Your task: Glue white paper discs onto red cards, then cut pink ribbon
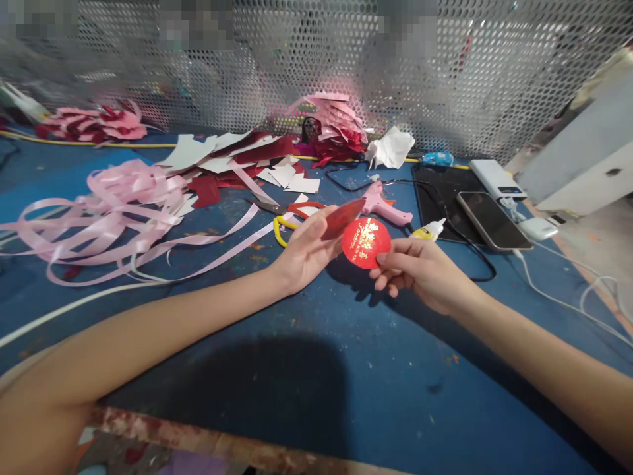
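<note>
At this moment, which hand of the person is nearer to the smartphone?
Right. The right hand, holding the round red card, is left of the smartphone; the left hand is farther left, past the card.

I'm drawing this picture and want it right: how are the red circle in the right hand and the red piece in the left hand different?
The red circle faces the camera, while the red piece is tilted and looks narrow. The red circle shows gold writing; on the red piece I can't make out any. The red circle looks bright; the red piece looks darker. Both are red, thin and held up above the blue table.
</note>
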`<state>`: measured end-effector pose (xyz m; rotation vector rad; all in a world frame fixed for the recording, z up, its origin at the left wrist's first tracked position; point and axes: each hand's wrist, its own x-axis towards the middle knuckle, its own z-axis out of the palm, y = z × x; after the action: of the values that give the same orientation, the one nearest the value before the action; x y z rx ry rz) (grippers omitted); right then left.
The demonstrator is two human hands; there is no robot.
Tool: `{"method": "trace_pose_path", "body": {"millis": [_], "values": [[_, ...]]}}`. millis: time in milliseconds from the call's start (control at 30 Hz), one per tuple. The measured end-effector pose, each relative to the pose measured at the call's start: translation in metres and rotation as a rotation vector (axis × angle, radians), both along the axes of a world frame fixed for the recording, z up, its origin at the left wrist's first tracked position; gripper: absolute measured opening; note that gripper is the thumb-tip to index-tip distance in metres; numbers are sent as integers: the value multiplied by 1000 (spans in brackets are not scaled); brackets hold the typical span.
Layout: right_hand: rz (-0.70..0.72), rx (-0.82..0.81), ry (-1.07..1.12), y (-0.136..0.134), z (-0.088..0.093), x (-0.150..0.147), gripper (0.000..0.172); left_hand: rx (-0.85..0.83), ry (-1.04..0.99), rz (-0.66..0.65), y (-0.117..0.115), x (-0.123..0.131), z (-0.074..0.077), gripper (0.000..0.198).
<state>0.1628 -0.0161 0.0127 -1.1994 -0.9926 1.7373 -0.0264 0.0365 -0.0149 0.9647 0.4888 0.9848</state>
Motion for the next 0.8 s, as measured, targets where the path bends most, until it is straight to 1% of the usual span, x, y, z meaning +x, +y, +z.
{"method": "trace_pose_path", "body": {"millis": [133, 300, 400, 467, 500, 567, 600, 667, 733, 767, 800], "values": [[-20, 11, -9, 1, -1, 0, 18, -78, -42, 1, 6, 0, 1, 57], [-17, 11, -18, 1, -2, 0, 19, -200, -54, 19, 6, 0, 4, 61], [-16, 17, -31, 1, -3, 0, 20, -220, -42, -5, 7, 0, 4, 66], [-12, 31, -42, 1, -4, 2, 20, -186, -2, 5, 9, -1, 2, 66], [-13, 42, -52, 0, -4, 3, 21, -137, 32, 26, 11, -3, 2, 64], [-29, 70, -90, -3, -4, 8, 24, 54, 133, 81, 14, -7, 1, 57], [-38, 86, -123, -6, -4, 11, 28, 190, 199, 103, 16, -10, 1, 59], [-9, 101, -225, -15, -3, 19, 37, 504, 370, 131, 16, -19, 3, 70], [113, 76, -375, -28, 0, 28, 48, 808, 599, 129, 12, -30, 7, 75], [187, 63, -470, -34, 2, 34, 51, 938, 737, 108, 7, -36, 10, 75], [247, 76, -583, -40, 4, 40, 51, 1032, 853, 78, 2, -41, 12, 75]]}}
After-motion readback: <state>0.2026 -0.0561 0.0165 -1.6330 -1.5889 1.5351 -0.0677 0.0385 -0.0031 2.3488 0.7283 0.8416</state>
